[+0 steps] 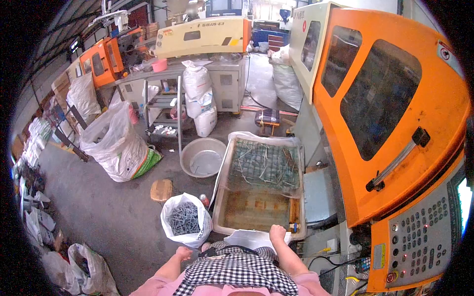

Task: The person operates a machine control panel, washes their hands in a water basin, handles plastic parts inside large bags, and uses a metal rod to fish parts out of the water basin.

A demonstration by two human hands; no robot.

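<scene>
My left hand (pixel 183 253) is loosely curled, just below a white bag (pixel 186 240) of small grey plastic parts (pixel 184 218). I see nothing in its fingers. My right hand (pixel 278 233) is a closed fist at the near edge of a large water tub (pixel 220 197), beside a white sheet (pixel 254 239). Whether the fist grips anything is hidden. Brownish water fills the tub's near half, and a green mesh layer with thin strips (pixel 264 165) covers the far half. A checked apron (pixel 232 274) covers my front.
To the right stands an orange moulding machine (pixel 340 158) with a button panel (pixel 419 237). A metal basin (pixel 202 158) and a wooden stool (pixel 161 190) stand left of the tub. Farther off are a large plastic sack (pixel 116 148), a step rack (pixel 164 116) and stacked white sacks (pixel 200 98).
</scene>
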